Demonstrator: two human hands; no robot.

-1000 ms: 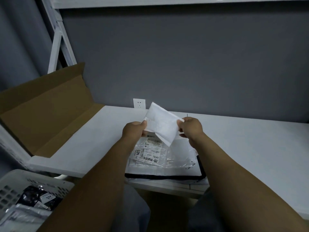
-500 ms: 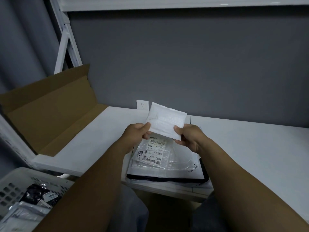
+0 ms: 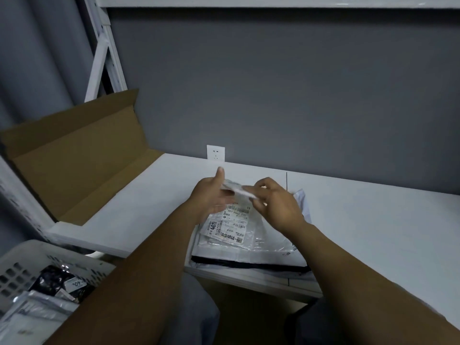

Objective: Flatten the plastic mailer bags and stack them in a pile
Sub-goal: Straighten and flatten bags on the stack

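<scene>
Desk, white, runs along a grey wall and carries everything at hand. Cardboard, a large opened flap, leans at the desk's left end against a white frame. A white basket at lower left holds more mailers, dark and silver ones. Near the desk's front edge lies the pile of flattened mailers, a clear one with a printed label on top and a black-edged one beneath.

Both forearms reach forward from the bottom of the view and meet above the pile's far end. The left hand is turned palm inward, thumb raised, its fingers extended under a small white mailer. The right hand arches over from the right, back of the hand up, fingers curled down and pinching the mailer's right end. The mailer is held nearly edge-on between the two hands, just above the pile and not resting on it. A wall socket sits behind the hands.
</scene>
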